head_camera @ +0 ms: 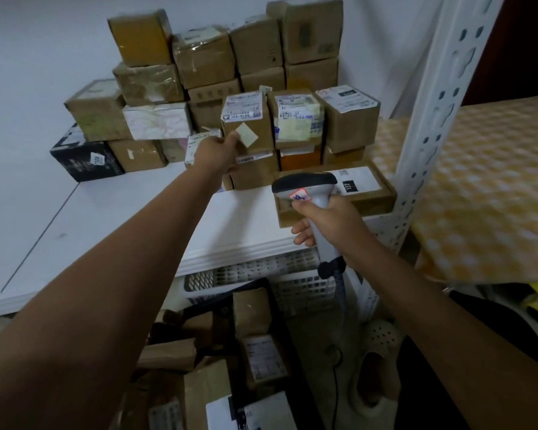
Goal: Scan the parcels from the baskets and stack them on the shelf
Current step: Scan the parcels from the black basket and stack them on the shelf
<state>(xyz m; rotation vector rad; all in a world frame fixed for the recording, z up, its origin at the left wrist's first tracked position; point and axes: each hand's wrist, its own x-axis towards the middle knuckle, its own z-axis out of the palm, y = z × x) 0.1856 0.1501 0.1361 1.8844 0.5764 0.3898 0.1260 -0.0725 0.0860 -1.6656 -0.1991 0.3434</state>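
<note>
My left hand (218, 150) reaches forward and grips the left side of a brown parcel (248, 124) with a white label on top, in the front row of the stack on the white shelf (131, 209). My right hand (325, 220) holds a grey barcode scanner (311, 193) by its handle, head pointing left, above a long flat parcel (359, 189). Below the shelf edge, a white basket (261, 276) holds several brown parcels (252, 308).
Many stacked parcels (205, 57) fill the shelf's back against the wall, with a black box (84, 156) at the left. A white perforated shelf post (438, 97) stands at the right beside a yellow checked surface (491, 187). The scanner cable (336, 367) hangs down.
</note>
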